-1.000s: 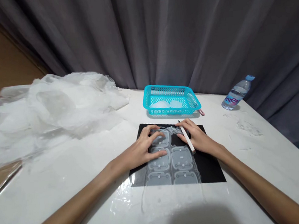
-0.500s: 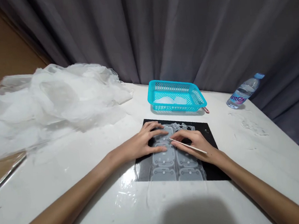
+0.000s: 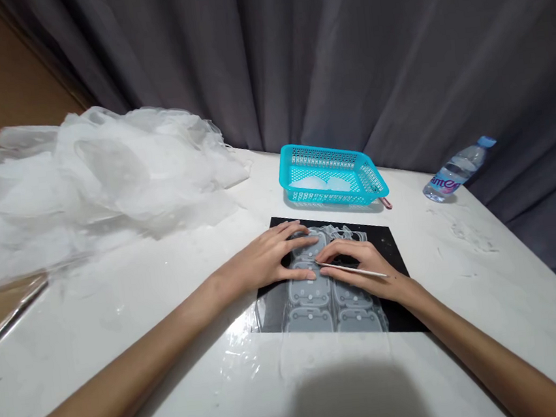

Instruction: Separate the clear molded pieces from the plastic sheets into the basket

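A translucent sheet of rounded-square moulded pieces [image 3: 310,292] lies on a black mat [image 3: 394,322], two columns wide. My left hand [image 3: 280,253] rests on the sheet's upper left part, fingers spread and pressing down. Between the thumb and fingers of my right hand [image 3: 359,266] is a thin white stick [image 3: 357,269], its tip close to the sheet between the two columns. Part of the right column is hidden under my right hand. Loose clear strips [image 3: 344,231] of the same material curl at the sheet's far edge.
Beyond the mat stands a turquoise plastic basket [image 3: 289,191] with white translucent pieces [image 3: 338,184] inside. A labelled water bottle [image 3: 459,171] is at the right. A large heap of white filmy sheets [image 3: 108,179] covers the left side. Clear scraps [image 3: 475,235] lie by the bottle.
The view has shifted slightly, with the mat and basket appearing a little farther right. The white stick has tilted flatter in my right hand. My left hand still presses the sheet.
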A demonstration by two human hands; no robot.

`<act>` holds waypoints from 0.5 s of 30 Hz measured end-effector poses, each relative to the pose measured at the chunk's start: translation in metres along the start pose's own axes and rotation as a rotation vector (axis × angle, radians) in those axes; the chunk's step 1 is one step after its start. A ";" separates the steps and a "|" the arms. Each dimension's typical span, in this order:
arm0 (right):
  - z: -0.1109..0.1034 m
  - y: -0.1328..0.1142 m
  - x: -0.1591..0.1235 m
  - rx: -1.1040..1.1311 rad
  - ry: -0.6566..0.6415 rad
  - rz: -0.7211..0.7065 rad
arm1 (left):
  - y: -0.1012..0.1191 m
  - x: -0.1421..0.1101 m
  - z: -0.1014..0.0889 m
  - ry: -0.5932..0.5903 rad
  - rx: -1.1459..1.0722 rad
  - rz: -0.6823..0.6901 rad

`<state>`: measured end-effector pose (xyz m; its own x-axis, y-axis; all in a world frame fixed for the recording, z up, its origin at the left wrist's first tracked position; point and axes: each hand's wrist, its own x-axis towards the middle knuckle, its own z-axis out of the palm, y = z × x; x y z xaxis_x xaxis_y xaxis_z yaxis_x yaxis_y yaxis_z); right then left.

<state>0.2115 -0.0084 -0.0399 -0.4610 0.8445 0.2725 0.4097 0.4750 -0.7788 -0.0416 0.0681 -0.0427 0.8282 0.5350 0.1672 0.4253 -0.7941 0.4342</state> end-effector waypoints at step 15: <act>0.001 -0.001 0.001 -0.036 -0.031 -0.008 | 0.002 -0.002 0.000 0.009 0.091 -0.007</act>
<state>0.2092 -0.0083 -0.0392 -0.4879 0.8330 0.2607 0.4340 0.4907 -0.7556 -0.0423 0.0654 -0.0426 0.8218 0.5430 0.1725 0.4629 -0.8129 0.3535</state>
